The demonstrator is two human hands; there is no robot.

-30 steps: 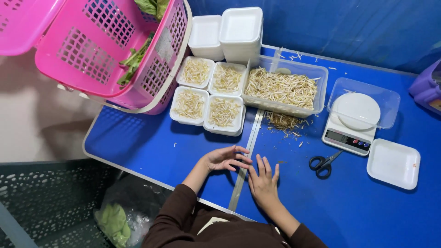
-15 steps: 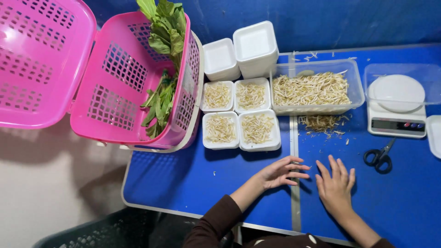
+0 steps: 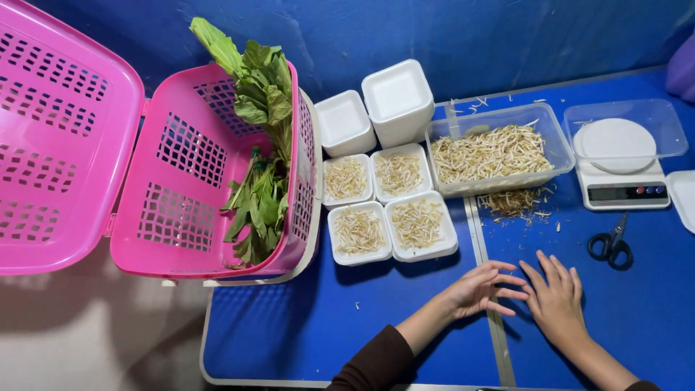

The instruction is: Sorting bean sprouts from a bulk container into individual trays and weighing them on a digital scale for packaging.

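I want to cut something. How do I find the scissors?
Start at the white kitchen scale on the blue table. Just below it, beyond the right hand, lie the scissors. They are the only black thing with two round handle loops.

Left hand (image 3: pixel 479 288) and right hand (image 3: pixel 556 301) side by side, empty, fingers spread.

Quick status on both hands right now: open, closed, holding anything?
Left hand: open, fingers spread, holding nothing, above the blue table.
Right hand: open, flat on the table, holding nothing.
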